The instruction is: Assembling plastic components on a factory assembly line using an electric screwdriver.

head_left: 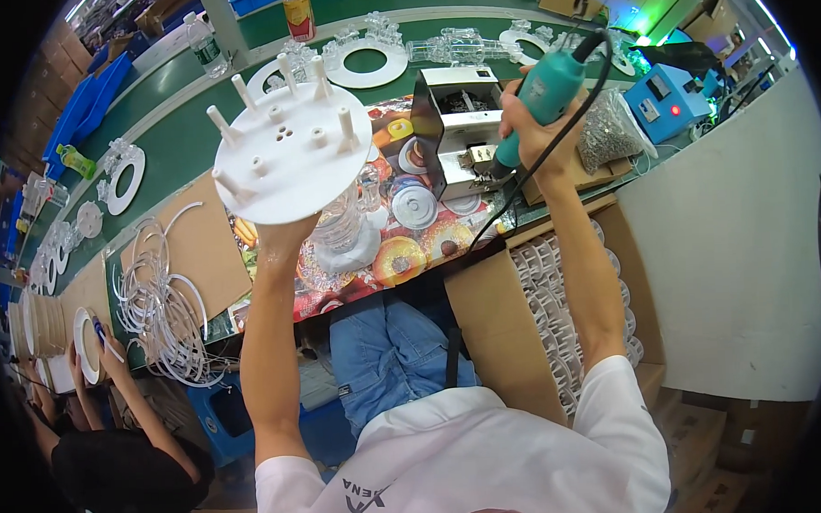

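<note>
My left hand (290, 233) holds up a white round plastic plate (290, 161) with several pegs standing from its face. The plate hides most of those fingers. Wrapped in my right hand (544, 134) is a teal electric screwdriver (549, 84), its black cable running down past my wrist. The screwdriver's nose points down at the front of a black-and-white screw feeder box (431, 134), which has dark screws in its upper tray. Partly behind the plate, clear plastic parts (339, 225) stand on the patterned tabletop.
Looped clear tubing (163, 301) lies on cardboard at the left. A bag of screws (609, 127) and a blue device (672, 103) sit at the right. White rings (368, 63) with clear parts line the green conveyor. Below is a carton of white parts (553, 315). A co-worker (119, 466) works at left.
</note>
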Motion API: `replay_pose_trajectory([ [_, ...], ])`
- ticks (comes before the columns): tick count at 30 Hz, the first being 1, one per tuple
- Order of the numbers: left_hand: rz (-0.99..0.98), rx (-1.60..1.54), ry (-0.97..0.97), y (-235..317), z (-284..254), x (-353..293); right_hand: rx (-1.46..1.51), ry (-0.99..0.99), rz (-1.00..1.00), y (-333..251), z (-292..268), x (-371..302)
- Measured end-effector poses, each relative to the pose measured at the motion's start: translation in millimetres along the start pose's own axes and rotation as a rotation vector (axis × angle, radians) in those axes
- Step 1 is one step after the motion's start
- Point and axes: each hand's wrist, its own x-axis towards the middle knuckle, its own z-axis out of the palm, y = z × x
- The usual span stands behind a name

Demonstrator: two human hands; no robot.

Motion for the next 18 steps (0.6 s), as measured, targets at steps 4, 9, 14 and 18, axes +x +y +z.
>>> replay_pose_trajectory([
  [4,-0.095,-0.271,0.003,-13.4,4.8,4.7,0.074,0.003,-0.034,-60.4,1.8,13.8],
  [9,0.225,-0.185,0.236,-26.4,15.1,-2.3,0.268,-0.124,-0.148,-139.5,23.2,32.0],
  [14,0.264,-0.175,0.172,-19.4,25.7,-5.2,0.465,-0.27,-0.322,-235.3,55.3,69.3],
  [18,0.262,-0.217,0.173,-9.9,17.5,-10.4,0.464,-0.32,-0.449,-258.5,118.2,88.6],
])
